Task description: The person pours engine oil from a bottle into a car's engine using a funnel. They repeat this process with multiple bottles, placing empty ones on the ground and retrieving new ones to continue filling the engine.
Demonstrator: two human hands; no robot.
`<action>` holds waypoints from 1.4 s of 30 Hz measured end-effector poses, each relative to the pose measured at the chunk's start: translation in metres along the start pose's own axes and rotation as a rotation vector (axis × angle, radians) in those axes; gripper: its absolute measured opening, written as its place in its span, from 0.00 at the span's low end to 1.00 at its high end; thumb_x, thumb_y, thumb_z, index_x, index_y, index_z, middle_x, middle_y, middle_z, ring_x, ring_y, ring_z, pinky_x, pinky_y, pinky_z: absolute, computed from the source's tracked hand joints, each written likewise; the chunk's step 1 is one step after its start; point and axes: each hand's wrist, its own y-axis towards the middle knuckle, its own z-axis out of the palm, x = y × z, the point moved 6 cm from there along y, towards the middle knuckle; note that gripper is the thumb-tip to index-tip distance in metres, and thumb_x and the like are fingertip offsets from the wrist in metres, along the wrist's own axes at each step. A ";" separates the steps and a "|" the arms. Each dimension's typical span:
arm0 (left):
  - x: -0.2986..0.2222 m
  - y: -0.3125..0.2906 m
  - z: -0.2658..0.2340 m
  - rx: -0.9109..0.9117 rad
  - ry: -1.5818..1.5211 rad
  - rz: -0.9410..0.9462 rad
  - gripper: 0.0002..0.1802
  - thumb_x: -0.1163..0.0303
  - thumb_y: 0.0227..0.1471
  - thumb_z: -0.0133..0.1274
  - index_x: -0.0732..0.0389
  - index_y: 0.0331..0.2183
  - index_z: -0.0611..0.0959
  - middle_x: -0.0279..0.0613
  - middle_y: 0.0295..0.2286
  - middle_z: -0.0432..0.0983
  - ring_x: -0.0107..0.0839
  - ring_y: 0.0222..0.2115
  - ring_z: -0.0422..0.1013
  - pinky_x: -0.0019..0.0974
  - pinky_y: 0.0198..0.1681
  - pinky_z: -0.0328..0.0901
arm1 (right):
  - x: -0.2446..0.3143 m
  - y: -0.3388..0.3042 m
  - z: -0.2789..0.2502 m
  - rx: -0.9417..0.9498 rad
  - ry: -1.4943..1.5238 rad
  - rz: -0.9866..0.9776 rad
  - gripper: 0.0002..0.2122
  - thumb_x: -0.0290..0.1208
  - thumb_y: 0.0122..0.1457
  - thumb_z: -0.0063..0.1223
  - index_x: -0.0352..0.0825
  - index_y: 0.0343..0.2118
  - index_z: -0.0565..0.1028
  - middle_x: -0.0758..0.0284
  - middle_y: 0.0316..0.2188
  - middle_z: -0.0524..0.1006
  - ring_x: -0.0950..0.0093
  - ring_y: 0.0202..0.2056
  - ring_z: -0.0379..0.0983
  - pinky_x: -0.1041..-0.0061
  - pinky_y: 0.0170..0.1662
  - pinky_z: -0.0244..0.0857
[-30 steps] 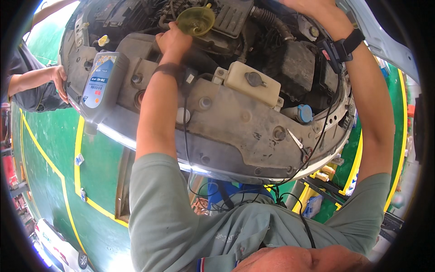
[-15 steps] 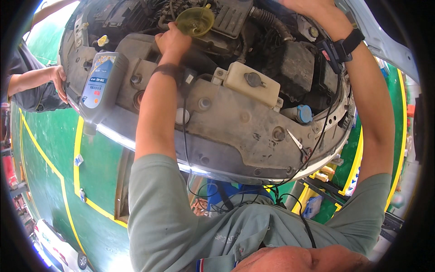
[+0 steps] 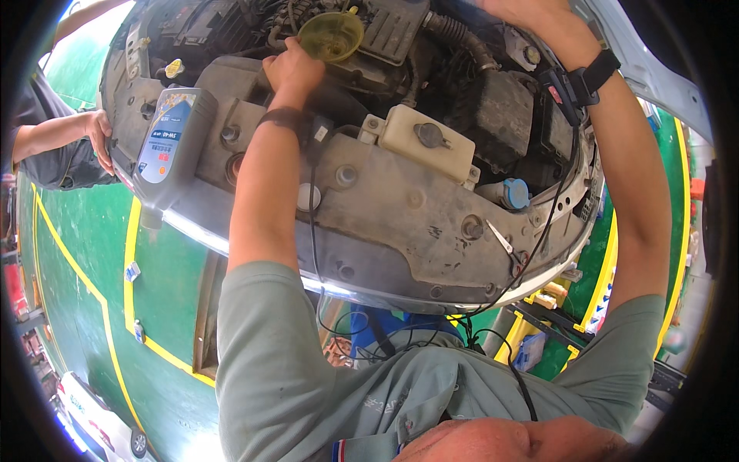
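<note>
My left hand [image 3: 295, 75] is closed on the near edge of a translucent yellow funnel [image 3: 332, 37], which sits wide end up over the engine. Its narrow end is hidden below. At the upper right my right hand [image 3: 531, 11] reaches to the picture's top edge near the raised hood; its fingers are out of sight, so what it touches cannot be made out. A grey oil bottle [image 3: 171, 142] with a blue and white label lies on the front panel, left of my left forearm, its neck toward the bumper.
A white plastic reservoir [image 3: 427, 144] stands right of my left forearm, near a blue cap [image 3: 517, 193]. Scissors [image 3: 509, 248] lie on the front panel [image 3: 385, 239]. Cables [image 3: 315, 239] trail from my wrists. Another person's hand [image 3: 100, 138] rests on the car's left edge.
Both hands keep their places, and the bottle has not moved. Only the look of the funnel's inside differs slightly, with fewer dark shapes and glints.
</note>
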 end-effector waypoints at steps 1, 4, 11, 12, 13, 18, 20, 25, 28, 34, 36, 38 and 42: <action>-0.001 0.000 0.000 0.006 0.000 -0.002 0.35 0.59 0.49 0.53 0.57 0.58 0.70 0.49 0.38 0.86 0.40 0.45 0.81 0.43 0.57 0.56 | 0.000 0.000 0.000 0.001 -0.003 -0.002 0.47 0.31 0.41 0.64 0.36 0.70 0.59 0.47 0.55 0.68 0.50 0.59 0.64 0.56 0.65 0.53; 0.002 0.000 0.001 -0.021 0.000 0.013 0.35 0.58 0.49 0.54 0.57 0.58 0.70 0.49 0.38 0.86 0.40 0.44 0.81 0.43 0.57 0.56 | 0.002 0.000 -0.002 -0.016 -0.018 -0.015 0.47 0.31 0.41 0.64 0.36 0.70 0.60 0.47 0.54 0.68 0.50 0.58 0.64 0.56 0.64 0.53; 0.001 0.000 0.000 0.009 -0.008 -0.008 0.35 0.58 0.49 0.54 0.56 0.58 0.69 0.48 0.39 0.86 0.40 0.45 0.81 0.43 0.57 0.56 | 0.001 0.002 0.002 -0.042 0.018 -0.051 0.46 0.31 0.40 0.64 0.36 0.69 0.61 0.47 0.54 0.68 0.50 0.58 0.63 0.56 0.65 0.53; 0.001 0.001 0.001 0.011 -0.010 -0.008 0.35 0.58 0.49 0.53 0.56 0.58 0.69 0.48 0.39 0.86 0.40 0.45 0.81 0.43 0.57 0.56 | -0.004 0.004 0.011 -0.067 -0.013 -0.063 0.46 0.31 0.40 0.64 0.36 0.69 0.61 0.47 0.54 0.68 0.50 0.58 0.63 0.56 0.65 0.53; 0.001 0.002 0.002 0.012 -0.011 -0.008 0.35 0.58 0.49 0.53 0.56 0.59 0.69 0.48 0.39 0.86 0.40 0.45 0.80 0.43 0.57 0.56 | -0.007 0.005 0.016 -0.092 -0.044 -0.076 0.46 0.32 0.40 0.64 0.36 0.69 0.61 0.47 0.54 0.68 0.50 0.58 0.63 0.56 0.65 0.53; 0.004 0.005 0.005 0.040 0.001 -0.024 0.40 0.56 0.48 0.55 0.54 0.62 0.67 0.46 0.39 0.86 0.42 0.44 0.80 0.44 0.58 0.56 | -0.006 0.007 0.018 -0.083 -0.054 -0.080 0.46 0.32 0.40 0.64 0.37 0.69 0.62 0.47 0.54 0.68 0.50 0.59 0.63 0.56 0.65 0.53; 0.007 0.006 0.007 0.041 0.003 -0.029 0.42 0.55 0.48 0.55 0.52 0.64 0.67 0.46 0.39 0.86 0.43 0.44 0.80 0.44 0.59 0.57 | -0.004 0.008 0.018 -0.075 -0.060 -0.081 0.46 0.33 0.40 0.64 0.37 0.69 0.62 0.48 0.54 0.68 0.51 0.59 0.63 0.56 0.65 0.53; -0.002 0.001 0.000 0.025 -0.010 -0.003 0.37 0.58 0.47 0.54 0.57 0.59 0.69 0.48 0.37 0.86 0.42 0.44 0.81 0.43 0.57 0.56 | -0.004 0.007 0.018 -0.068 -0.066 -0.092 0.46 0.32 0.40 0.63 0.36 0.69 0.62 0.48 0.54 0.68 0.51 0.58 0.63 0.57 0.65 0.52; 0.003 0.000 0.000 0.007 -0.007 -0.001 0.36 0.58 0.47 0.54 0.57 0.58 0.70 0.49 0.37 0.86 0.43 0.43 0.81 0.44 0.56 0.56 | 0.007 0.005 0.005 -0.067 -0.035 -0.086 0.45 0.31 0.40 0.63 0.36 0.68 0.63 0.48 0.54 0.68 0.51 0.58 0.63 0.58 0.65 0.52; 0.000 0.001 0.000 0.012 0.000 0.004 0.36 0.58 0.47 0.54 0.57 0.58 0.70 0.49 0.37 0.86 0.41 0.43 0.81 0.44 0.57 0.56 | 0.000 0.009 0.018 -0.090 -0.062 -0.124 0.45 0.31 0.40 0.62 0.35 0.68 0.63 0.48 0.54 0.69 0.51 0.58 0.63 0.58 0.65 0.52; 0.001 0.000 0.000 0.023 -0.002 -0.008 0.36 0.59 0.47 0.54 0.58 0.58 0.70 0.49 0.37 0.86 0.40 0.43 0.81 0.43 0.57 0.56 | 0.002 0.010 0.018 -0.095 -0.057 -0.129 0.45 0.30 0.40 0.62 0.35 0.68 0.64 0.48 0.53 0.69 0.51 0.57 0.63 0.58 0.65 0.52; 0.001 0.000 -0.001 0.032 -0.006 -0.012 0.36 0.59 0.47 0.54 0.58 0.58 0.70 0.49 0.38 0.86 0.40 0.44 0.81 0.43 0.57 0.56 | 0.003 0.011 0.018 -0.104 -0.061 -0.133 0.44 0.30 0.40 0.62 0.34 0.68 0.64 0.48 0.53 0.69 0.51 0.57 0.64 0.58 0.64 0.52; 0.000 -0.001 -0.002 0.034 -0.013 -0.006 0.36 0.59 0.47 0.54 0.58 0.58 0.70 0.49 0.38 0.86 0.40 0.43 0.81 0.43 0.57 0.55 | 0.005 0.011 0.017 -0.119 -0.069 -0.139 0.43 0.29 0.41 0.60 0.34 0.68 0.65 0.48 0.52 0.69 0.52 0.56 0.64 0.58 0.63 0.53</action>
